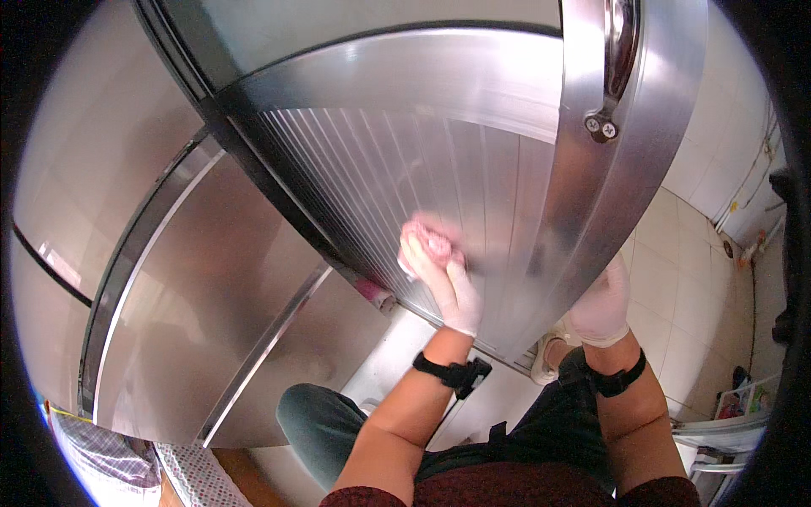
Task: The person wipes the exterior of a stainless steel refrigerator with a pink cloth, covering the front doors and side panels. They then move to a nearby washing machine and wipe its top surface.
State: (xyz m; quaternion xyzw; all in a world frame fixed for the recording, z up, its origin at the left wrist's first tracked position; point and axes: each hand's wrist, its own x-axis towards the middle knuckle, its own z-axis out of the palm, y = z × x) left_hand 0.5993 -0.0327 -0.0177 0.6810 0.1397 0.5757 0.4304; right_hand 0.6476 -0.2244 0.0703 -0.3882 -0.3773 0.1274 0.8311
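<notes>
Head view: my gloved left hand [446, 287] is closed around a pink cloth [429, 238], pressing it flat against the ribbed inner face of the open steel door [405, 169] at mid-frame. My gloved right hand [601, 304] wraps the door's outer edge at lower right, fingers hidden behind it. A screwed hinge [602, 127] sits upper right; pale floor tiles [693, 279] lie below.

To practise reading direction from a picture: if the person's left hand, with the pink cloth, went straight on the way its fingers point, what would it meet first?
The left hand already presses the pink cloth onto the ribbed steel door panel; going on, it would probably slide up that panel.
</notes>
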